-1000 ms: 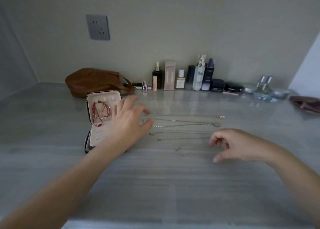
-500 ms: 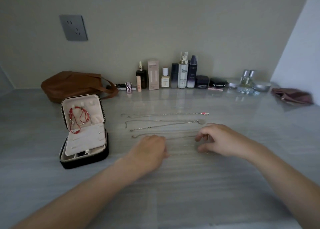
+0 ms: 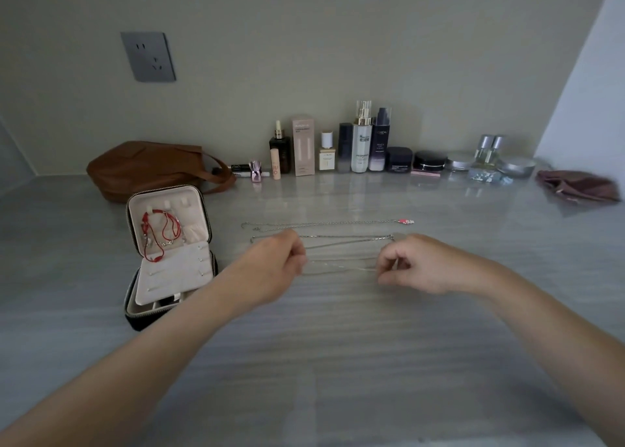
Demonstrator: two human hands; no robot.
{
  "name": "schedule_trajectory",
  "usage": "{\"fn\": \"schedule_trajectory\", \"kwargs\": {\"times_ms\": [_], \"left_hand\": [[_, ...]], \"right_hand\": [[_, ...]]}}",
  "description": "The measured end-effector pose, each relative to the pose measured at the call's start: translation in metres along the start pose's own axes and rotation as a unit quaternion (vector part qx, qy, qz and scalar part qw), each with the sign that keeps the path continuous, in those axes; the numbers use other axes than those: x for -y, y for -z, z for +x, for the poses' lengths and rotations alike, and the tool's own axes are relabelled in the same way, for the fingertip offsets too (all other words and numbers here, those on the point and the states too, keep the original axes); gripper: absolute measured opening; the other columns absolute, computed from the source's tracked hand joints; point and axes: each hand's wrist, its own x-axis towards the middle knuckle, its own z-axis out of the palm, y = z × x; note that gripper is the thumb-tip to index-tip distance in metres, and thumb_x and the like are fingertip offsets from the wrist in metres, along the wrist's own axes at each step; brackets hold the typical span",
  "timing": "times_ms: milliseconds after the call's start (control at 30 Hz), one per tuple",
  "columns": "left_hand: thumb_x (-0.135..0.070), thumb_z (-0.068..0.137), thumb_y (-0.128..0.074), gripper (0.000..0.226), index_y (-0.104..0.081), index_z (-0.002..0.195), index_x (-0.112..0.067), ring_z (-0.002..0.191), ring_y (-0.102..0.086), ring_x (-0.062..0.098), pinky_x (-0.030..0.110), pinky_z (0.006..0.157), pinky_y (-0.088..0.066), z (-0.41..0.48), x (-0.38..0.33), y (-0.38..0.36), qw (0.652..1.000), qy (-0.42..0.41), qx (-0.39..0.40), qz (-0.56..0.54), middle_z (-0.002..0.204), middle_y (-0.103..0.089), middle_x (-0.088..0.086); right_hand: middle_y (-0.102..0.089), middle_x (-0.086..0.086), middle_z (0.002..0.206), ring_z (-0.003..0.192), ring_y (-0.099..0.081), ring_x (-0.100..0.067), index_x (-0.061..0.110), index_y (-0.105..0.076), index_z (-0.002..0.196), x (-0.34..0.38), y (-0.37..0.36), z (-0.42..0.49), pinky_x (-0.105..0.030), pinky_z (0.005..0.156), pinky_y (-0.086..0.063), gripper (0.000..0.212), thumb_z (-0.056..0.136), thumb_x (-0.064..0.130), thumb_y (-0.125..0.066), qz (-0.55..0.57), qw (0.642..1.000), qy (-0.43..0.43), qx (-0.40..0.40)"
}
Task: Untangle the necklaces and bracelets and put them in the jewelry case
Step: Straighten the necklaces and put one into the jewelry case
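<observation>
Because the grey table (image 3: 338, 372) is dim and streaked, the finest chains lying on it are hard to make out, and both forearms are cut off at the near edge. A brown bag (image 3: 145, 167) lies far left against the wall, its near side partly hidden by the raised lid of the jewelry case (image 3: 169, 277). The case stands open on the left, with red bracelets (image 3: 159, 231) hanging in that lid.

The left hand (image 3: 274, 270) and right hand (image 3: 417, 264) are held knuckles up over the middle of the table, apart, with fingers curled. Each pinches one end of a thin chain (image 3: 338, 270) stretched between them. Whether the chain is lifted or lies on the table cannot be told.

Just beyond lies a silver necklace (image 3: 341, 237), its ends partly behind the hands. Farther still lies a long necklace (image 3: 324, 224) ending in a pink pendant (image 3: 407, 222).
</observation>
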Motion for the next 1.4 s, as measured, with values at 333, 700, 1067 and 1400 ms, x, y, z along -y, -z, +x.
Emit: {"fn": "schedule_trajectory", "kwargs": {"times_ms": [333, 700, 1067, 1400], "left_hand": [[-0.022, 0.095, -0.045, 0.025, -0.055, 0.118, -0.019, 0.105, -0.055, 0.012, 0.025, 0.088, -0.044, 0.01, 0.001, -0.003, 0.995, 0.0, 0.078, -0.061, 0.12, -0.057, -0.004], [-0.035, 0.099, -0.026, 0.046, -0.06, 0.09, -0.006, 0.059, -0.062, 0.014, 0.022, 0.065, -0.049, 0.005, 0.02, 0.035, 0.84, 0.028, 0.003, -0.541, 0.063, -0.064, 0.003], [-0.013, 0.091, -0.053, 0.019, -0.062, 0.074, -0.014, 0.048, -0.041, 0.003, 0.018, 0.048, -0.03, -0.009, 0.093, 0.096, 0.937, 0.102, -0.096, -0.319, 0.059, -0.051, -0.002], [-0.018, 0.088, -0.058, 0.021, -0.059, 0.067, -0.021, 0.055, -0.047, 0.005, 0.021, 0.057, -0.039, -0.009, 0.132, 0.109, 0.963, 0.113, -0.182, -0.163, 0.061, -0.055, -0.007]], "right_hand": [[-0.069, -0.003, 0.073, 0.06, -0.055, -0.008, 0.026, -0.07, 0.073, 0.058, 0.047, 0.012, -0.029, 0.064, -0.048, 0.005, 0.075, 0.03, -0.073, 0.088, 0.996, -0.003, 0.003], [-0.061, 0.015, 0.049, 0.041, -0.048, 0.003, 0.022, -0.068, 0.072, 0.121, 0.039, 0.06, -0.014, 0.048, -0.038, 0.009, 0.08, 0.026, -0.07, 0.204, 0.965, 0.017, -0.164], [-0.062, 0.001, 0.067, 0.051, -0.049, -0.009, 0.012, -0.068, 0.083, 0.158, -0.005, 0.118, -0.011, 0.042, -0.036, 0.004, 0.083, 0.015, -0.065, 0.255, 0.959, -0.026, -0.121], [-0.061, -0.004, 0.064, 0.041, -0.052, -0.005, 0.009, -0.059, 0.102, 0.207, -0.045, 0.173, -0.014, 0.041, -0.041, 0.024, 0.081, -0.003, -0.058, 0.358, 0.932, 0.056, -0.011]]}}
